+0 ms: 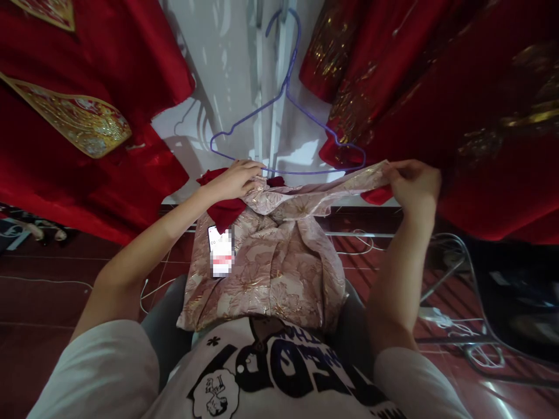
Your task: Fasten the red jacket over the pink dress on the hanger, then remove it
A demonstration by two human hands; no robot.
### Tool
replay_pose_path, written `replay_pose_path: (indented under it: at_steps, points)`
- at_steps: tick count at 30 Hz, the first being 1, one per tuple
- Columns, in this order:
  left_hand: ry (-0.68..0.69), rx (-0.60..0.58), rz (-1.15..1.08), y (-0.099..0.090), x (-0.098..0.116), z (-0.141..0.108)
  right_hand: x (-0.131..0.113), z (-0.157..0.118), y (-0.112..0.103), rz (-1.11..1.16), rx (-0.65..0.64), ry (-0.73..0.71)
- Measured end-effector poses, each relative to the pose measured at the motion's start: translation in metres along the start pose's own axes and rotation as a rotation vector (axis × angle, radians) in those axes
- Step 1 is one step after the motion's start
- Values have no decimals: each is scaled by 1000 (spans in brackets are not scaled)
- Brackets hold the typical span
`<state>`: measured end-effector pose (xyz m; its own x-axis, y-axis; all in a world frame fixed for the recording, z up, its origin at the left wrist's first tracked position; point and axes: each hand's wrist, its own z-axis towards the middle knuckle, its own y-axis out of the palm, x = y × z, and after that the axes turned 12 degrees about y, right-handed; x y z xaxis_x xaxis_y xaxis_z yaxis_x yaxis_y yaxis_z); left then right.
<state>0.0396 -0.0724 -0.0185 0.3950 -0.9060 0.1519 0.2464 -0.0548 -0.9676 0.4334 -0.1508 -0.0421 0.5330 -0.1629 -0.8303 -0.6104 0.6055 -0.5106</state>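
Observation:
A pink brocade garment [271,267] with a gold floral pattern lies across my lap. My right hand [413,180] pinches the end of a strip of this fabric, pulled out to the right. At the strip's other end, my left hand [242,177] grips the bunched cloth, its fingertips close to the hanger's lower bar. A purple clothes hanger [286,81] stands just beyond the fabric, hook upward; I cannot tell what supports it. Dark red cloth [222,214] shows below my left hand. A phone [222,251] with a lit screen rests on the garment.
Red garments with gold decoration hang at the left [152,145] and the right [471,145]. A white wall [227,75] is between them. A black chair [510,291] with a metal frame stands at the right. White cables [484,352] lie on the red tiled floor.

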Motion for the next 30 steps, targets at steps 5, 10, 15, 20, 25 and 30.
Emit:
replay_pose_path:
  at_steps: [5, 10, 15, 20, 25, 30]
  points:
    - [28, 28, -19, 2, -1, -2, -20, -12, 9, 148, 71, 22]
    - [52, 63, -103, 2, 4, -8, -40, -29, 22, 120, 151, -221]
    - [55, 104, -193, 0, 9, -10, -69, -46, 38, 34, 116, -271]
    - [-31, 154, -260, -1, 14, -6, -89, -51, 55, -170, 83, -322]
    - [-258, 484, -179, 2, -9, -13, -83, -42, 64, -159, 82, -361]
    - [-454, 982, -76, 16, -67, -45, -75, -28, 66, -20, 93, -403]
